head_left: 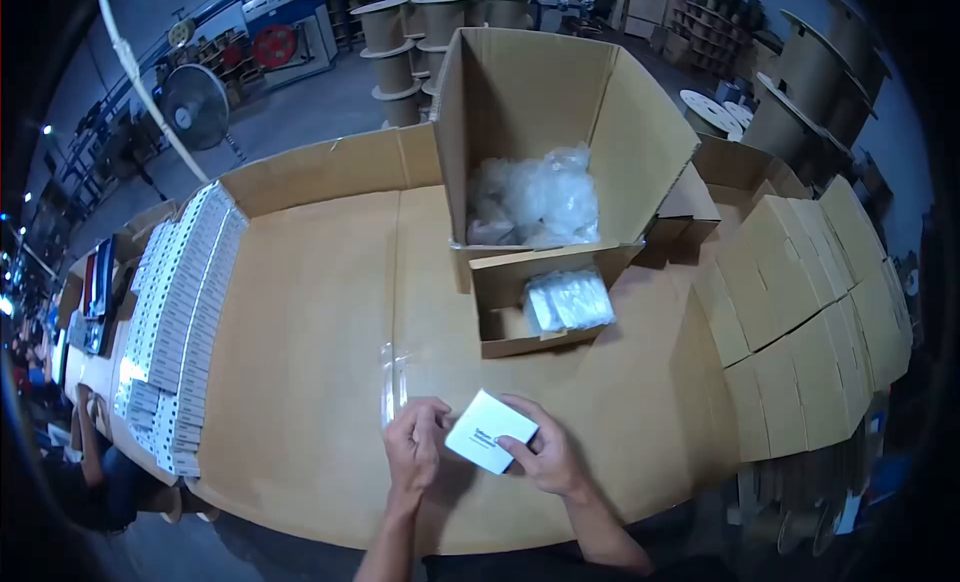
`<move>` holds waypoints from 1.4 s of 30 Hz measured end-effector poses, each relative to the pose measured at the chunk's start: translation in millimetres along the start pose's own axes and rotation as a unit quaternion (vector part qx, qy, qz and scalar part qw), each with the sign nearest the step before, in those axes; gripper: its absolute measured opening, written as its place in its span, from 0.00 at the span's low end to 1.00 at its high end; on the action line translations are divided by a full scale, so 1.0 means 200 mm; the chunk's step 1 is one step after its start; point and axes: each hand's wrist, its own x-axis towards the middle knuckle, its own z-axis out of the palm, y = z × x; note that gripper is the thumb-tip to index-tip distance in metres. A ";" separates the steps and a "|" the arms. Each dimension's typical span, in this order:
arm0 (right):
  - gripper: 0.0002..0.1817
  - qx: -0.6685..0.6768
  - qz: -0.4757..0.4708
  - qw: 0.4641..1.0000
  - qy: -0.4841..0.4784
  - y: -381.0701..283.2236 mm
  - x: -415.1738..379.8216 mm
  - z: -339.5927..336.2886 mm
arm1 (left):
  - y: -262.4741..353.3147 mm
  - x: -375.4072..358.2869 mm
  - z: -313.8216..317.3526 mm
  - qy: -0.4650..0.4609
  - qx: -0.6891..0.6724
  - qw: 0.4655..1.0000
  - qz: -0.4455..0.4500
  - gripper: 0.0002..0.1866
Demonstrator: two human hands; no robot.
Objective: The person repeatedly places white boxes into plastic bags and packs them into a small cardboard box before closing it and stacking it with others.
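A small white box (490, 432) with dark printed lettering is held in my right hand (548, 454), thumb on its printed face and fingers behind it. Just left of the box, my left hand (414, 444) is closed with its fingers curled in; what they hold, if anything, is hidden. Beyond my hands stands an open brown carton (500, 349), with plastic-wrapped white boxes (570, 302) in its right part. Behind that rises a taller open carton (640, 132) containing clear plastic bags (545, 197).
Long stacks of white boxes (180, 322) line the table's left edge. Folded brown cartons (790, 312) are piled on the right. Cardboard covers the table (310, 312), with a raised cardboard edge (330, 172) at the back. A co-worker's arm (90, 437) shows at far left.
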 end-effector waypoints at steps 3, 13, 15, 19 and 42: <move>0.29 -0.001 -0.015 0.999 0.048 0.01 -0.06 -0.24 | 0.30 0.32 0.14 -0.060 0.153 0.969 0.183 0.09; 0.28 -0.031 -0.009 0.995 0.092 0.09 0.00 -0.63 | 0.35 1.66 1.06 -0.530 0.470 0.678 0.197 0.23; 0.28 0.004 0.032 0.995 0.097 0.06 0.00 -0.66 | 0.25 1.63 1.20 -0.579 0.436 0.682 0.096 0.35; 0.29 0.017 0.076 0.993 0.093 0.06 0.00 -0.72 | -0.03 1.65 1.32 -0.665 0.353 0.650 0.104 0.29; 0.12 -0.277 -0.201 0.921 0.186 -0.51 0.28 -0.86 | 0.30 1.61 1.03 -0.274 -0.087 0.957 -0.040 0.10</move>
